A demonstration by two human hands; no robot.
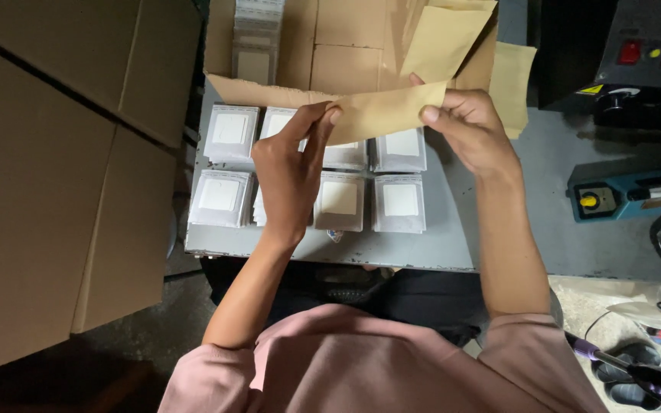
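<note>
Op: Hands check. My left hand (288, 172) pinches the near edge of the brown paper sheet (380, 111), right hand (472, 126) pinches its right end; the sheet is held just above the white packets (338, 200) on the grey table (392, 248).

Obs: Risk?

Op: Thin paper, 2 light pinches, so I'd guess it tears or slips w/ a hard tug. A dropped edge could sweep the packet rows askew (they lie close together). The cardboard box flap (265, 92) sits right behind; the sheet could snag there.
</note>
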